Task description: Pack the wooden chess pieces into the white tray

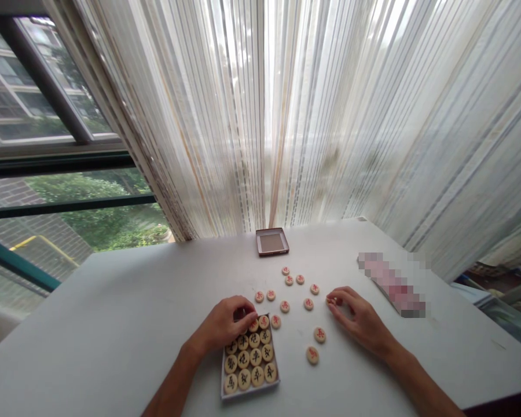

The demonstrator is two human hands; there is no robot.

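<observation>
My left hand (228, 321) is over the upper left corner of an open box (249, 395) of round Chinese chess pieces. Its thumb and fingers are pinched together just above a red-marked piece (253, 325); whatever lies between the fingertips is hidden. Rows of black-marked pieces (255, 355) fill the lower part of the box, and another red-marked piece (264, 321) sits in its top right corner. On the right, my right hand (358, 318) pinches a Chinese chess piece (330, 300) by its edge, at the table surface. Its marking cannot be made out.
Several loose red-marked pieces (285, 307) lie face up on the white table (134, 324) between my hands and beyond. A shallow brown lid (272, 243) rests near the curtain (243, 116). At the right lies a pinkish, pixelated flat object (391, 284). A window is at the left.
</observation>
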